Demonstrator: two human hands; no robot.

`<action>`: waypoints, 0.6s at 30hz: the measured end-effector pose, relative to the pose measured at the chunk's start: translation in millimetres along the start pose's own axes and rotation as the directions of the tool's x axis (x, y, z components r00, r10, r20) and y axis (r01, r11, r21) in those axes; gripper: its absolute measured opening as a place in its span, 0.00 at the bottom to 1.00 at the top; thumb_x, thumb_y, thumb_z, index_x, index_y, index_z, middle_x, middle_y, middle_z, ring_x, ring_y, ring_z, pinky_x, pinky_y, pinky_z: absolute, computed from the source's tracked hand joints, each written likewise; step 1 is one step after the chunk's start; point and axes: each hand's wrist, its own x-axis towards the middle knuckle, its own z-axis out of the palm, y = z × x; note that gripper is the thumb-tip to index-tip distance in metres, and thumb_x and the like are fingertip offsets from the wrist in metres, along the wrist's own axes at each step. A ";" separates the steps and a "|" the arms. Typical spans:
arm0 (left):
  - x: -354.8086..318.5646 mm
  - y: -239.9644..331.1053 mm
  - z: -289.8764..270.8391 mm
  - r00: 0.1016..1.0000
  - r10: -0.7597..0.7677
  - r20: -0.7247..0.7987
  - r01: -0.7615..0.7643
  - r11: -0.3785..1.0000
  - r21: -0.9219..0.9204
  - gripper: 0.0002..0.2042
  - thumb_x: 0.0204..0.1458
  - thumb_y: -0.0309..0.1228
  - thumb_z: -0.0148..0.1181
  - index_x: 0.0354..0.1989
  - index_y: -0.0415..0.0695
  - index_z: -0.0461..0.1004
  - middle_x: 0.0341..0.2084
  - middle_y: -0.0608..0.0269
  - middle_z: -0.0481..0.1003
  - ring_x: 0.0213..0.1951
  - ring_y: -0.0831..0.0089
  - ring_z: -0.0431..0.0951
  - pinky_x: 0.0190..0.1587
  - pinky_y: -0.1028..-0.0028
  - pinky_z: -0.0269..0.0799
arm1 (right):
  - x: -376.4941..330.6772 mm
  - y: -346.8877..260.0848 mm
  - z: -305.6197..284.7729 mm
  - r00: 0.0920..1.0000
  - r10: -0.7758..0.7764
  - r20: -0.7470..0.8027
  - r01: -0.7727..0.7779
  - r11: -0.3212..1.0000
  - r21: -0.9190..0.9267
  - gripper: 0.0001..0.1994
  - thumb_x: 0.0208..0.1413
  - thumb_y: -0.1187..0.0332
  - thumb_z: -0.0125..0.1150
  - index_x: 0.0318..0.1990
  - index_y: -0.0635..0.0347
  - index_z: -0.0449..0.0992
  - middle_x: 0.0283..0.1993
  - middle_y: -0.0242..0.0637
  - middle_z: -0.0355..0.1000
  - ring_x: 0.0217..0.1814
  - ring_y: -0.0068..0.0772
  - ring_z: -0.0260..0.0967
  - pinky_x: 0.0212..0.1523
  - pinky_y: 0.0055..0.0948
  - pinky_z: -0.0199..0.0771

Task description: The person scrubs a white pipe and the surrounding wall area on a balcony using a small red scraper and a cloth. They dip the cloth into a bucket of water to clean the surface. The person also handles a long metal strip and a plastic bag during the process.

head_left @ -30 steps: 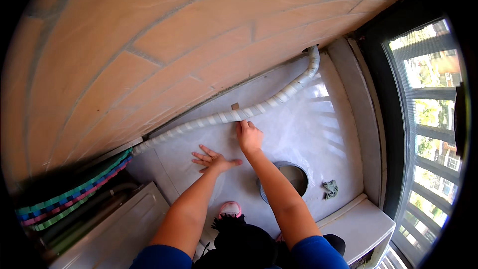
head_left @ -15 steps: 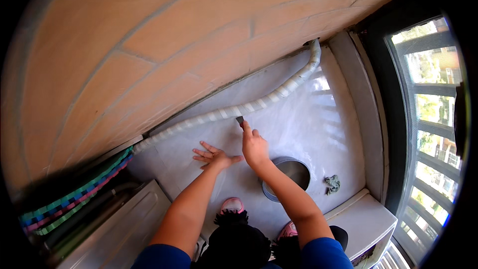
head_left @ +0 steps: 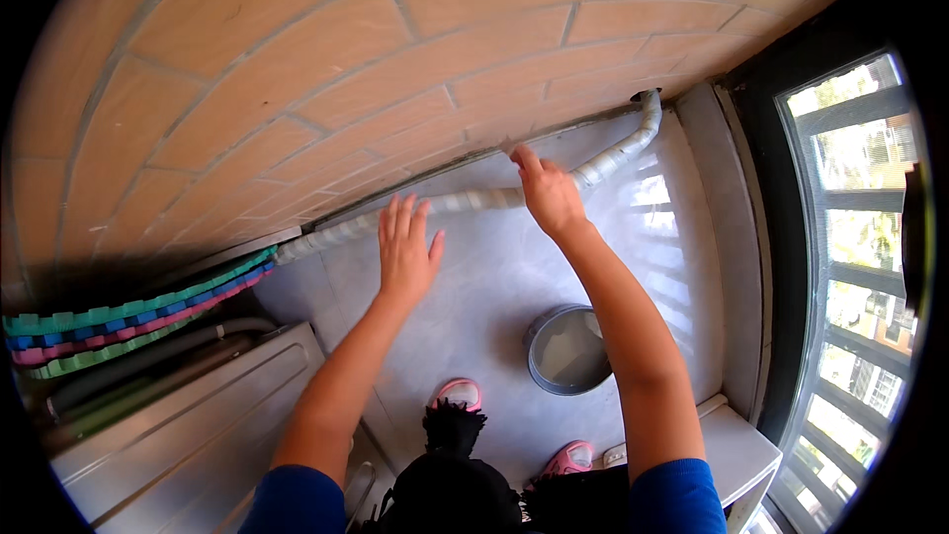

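My right hand (head_left: 550, 195) is closed around a small scraper-like tool; only a blurred bit of it shows past the fingertips, near the base of the orange brick wall (head_left: 465, 133). It reaches over a pipe wrapped in pale tape (head_left: 474, 200), which runs along the floor beside the wall and bends into a hole at the right. My left hand (head_left: 407, 255) is open, fingers spread toward the wall, its fingertips overlapping the pipe's outline. Whether they touch it, I cannot tell. A round grey bucket (head_left: 570, 350) stands below, left of my right forearm.
Foam mats in green, blue and pink (head_left: 148, 321) lean at the left beside a pale metal panel (head_left: 198, 425). My pink shoes (head_left: 460, 395) stand on the grey floor (head_left: 474, 307). A slatted window (head_left: 855, 257) and a white ledge (head_left: 736, 450) border the right.
Both hands have moved up and forward toward the wall, the right one past the pipe. The view has shifted, and my right forearm now covers where the crumpled green cloth lay.
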 end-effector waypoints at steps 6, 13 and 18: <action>11.0 -30.4 22.7 0.988 -0.101 0.113 0.094 0.994 0.060 0.22 0.45 0.44 0.58 0.44 0.40 0.67 0.41 0.54 0.68 0.48 0.57 0.64 0.52 0.57 0.53 | -5.2 8.4 4.8 0.975 -0.080 0.209 0.113 0.982 -0.150 0.10 0.51 0.73 0.50 0.42 0.57 0.68 0.30 0.46 0.71 0.36 0.48 0.68 0.37 0.40 0.68; 8.9 -36.2 16.7 0.996 -0.061 0.070 0.058 0.997 0.042 0.22 0.39 0.40 0.63 0.42 0.41 0.68 0.37 0.56 0.69 0.45 0.59 0.65 0.52 0.60 0.53 | -70.9 -51.5 -9.4 0.999 -0.003 -0.039 0.019 0.901 0.433 0.15 0.51 0.71 0.52 0.48 0.59 0.67 0.32 0.50 0.71 0.32 0.54 0.68 0.35 0.43 0.69; -21.3 -31.7 35.5 0.937 -0.217 -0.274 0.147 0.956 -0.255 0.20 0.37 0.31 0.64 0.41 0.41 0.67 0.37 0.57 0.69 0.44 0.59 0.66 0.47 0.61 0.60 | -120.9 -46.8 49.4 0.950 0.199 0.242 -0.253 0.943 0.217 0.16 0.54 0.68 0.48 0.50 0.59 0.63 0.31 0.54 0.69 0.31 0.55 0.68 0.34 0.46 0.70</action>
